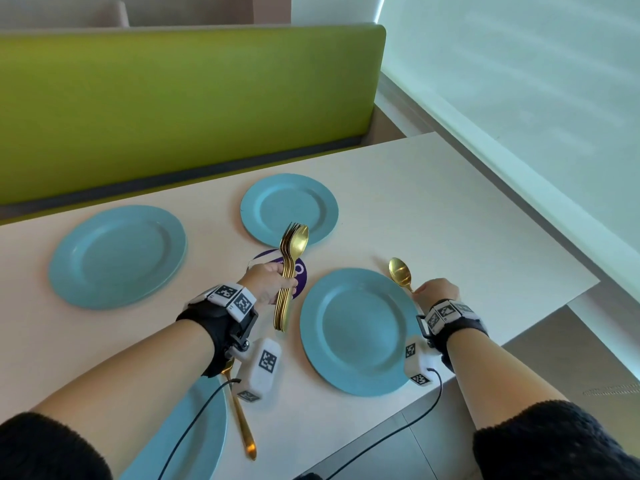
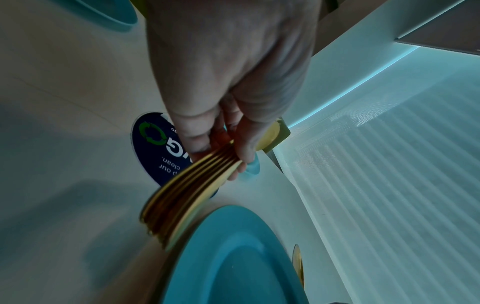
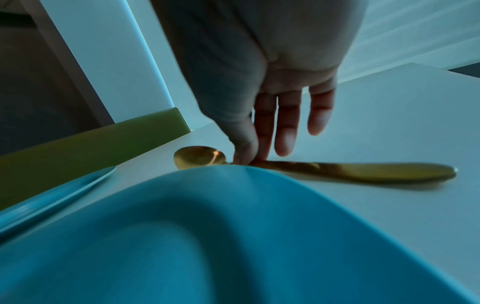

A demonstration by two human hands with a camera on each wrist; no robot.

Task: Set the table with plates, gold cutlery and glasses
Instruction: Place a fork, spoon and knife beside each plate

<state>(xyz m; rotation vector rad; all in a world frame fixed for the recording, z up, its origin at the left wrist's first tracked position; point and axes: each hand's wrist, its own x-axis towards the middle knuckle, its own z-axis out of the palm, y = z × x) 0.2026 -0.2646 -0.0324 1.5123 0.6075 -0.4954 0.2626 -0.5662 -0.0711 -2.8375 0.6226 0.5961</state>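
Pale desk point(image 1: 450, 202): right hand point(image 1: 437, 292) pinches a gold spoon point(image 1: 400, 273) lying just right of the right-hand plate point(image 1: 360, 332); left hand point(image 1: 265, 280) holds the cutlery bundle point(image 1: 292, 247) in a closed grip, left of it. The spoon should lie straight before release.

Plates point(image 1: 360, 330) crowd table point(image 1: 450, 202); far right corner open

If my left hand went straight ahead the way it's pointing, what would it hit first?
Likely the far blue plate: the left hand holds the gold cutlery bundle aimed at it, over the purple sticker. The bundle's tips would arrive first; height above the table is unclear.
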